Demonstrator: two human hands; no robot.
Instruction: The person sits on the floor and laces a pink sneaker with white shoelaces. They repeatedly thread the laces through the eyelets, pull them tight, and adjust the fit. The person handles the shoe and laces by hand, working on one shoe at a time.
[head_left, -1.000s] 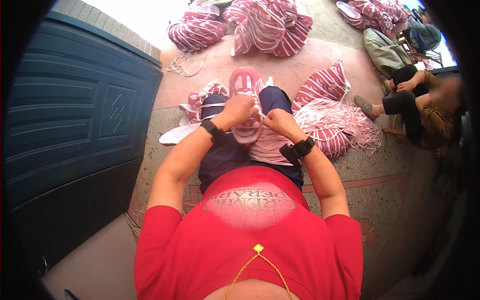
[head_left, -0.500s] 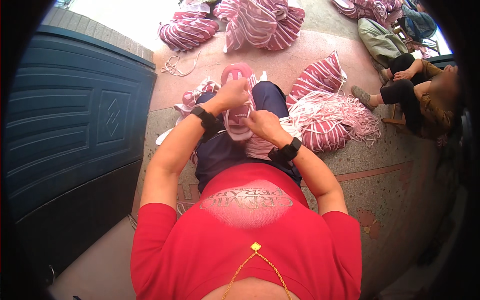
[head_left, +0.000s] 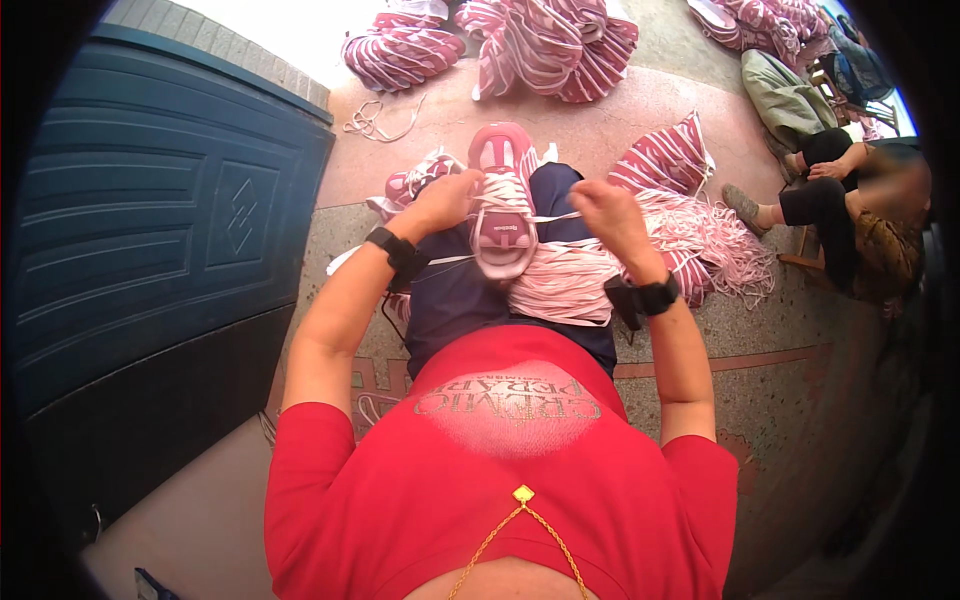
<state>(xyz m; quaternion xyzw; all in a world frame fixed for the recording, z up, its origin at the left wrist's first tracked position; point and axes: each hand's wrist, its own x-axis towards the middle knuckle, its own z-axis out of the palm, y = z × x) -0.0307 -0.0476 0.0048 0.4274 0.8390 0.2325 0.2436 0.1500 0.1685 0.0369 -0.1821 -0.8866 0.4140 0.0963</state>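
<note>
A pink and white shoe upper (head_left: 504,237) lies across my lap, toe pointing away, with white lace zigzagging through its eyelets. At its left edge is my left hand (head_left: 447,203), its fingers closed against the side of the lacing; their tips are partly hidden. Out to the right, my right hand (head_left: 612,217) pinches a white shoelace (head_left: 556,217) that runs taut from the upper. A thick bundle of pale pink laces (head_left: 565,283) rests on my thigh beside the upper. Left of my knee sits another laced upper (head_left: 400,186).
Striped pink stacks of uppers lie ahead (head_left: 560,50) and right of my knee (head_left: 665,155), where loose laces (head_left: 735,245) spill. A blue door (head_left: 170,190) stands at left. A seated person (head_left: 850,200) is at right. A stray lace (head_left: 380,120) lies on the floor.
My right hand has moved from the upper outward to the right, drawing the shoelace taut. My left hand has shifted slightly down to the upper's left edge, uncovering the lacing.
</note>
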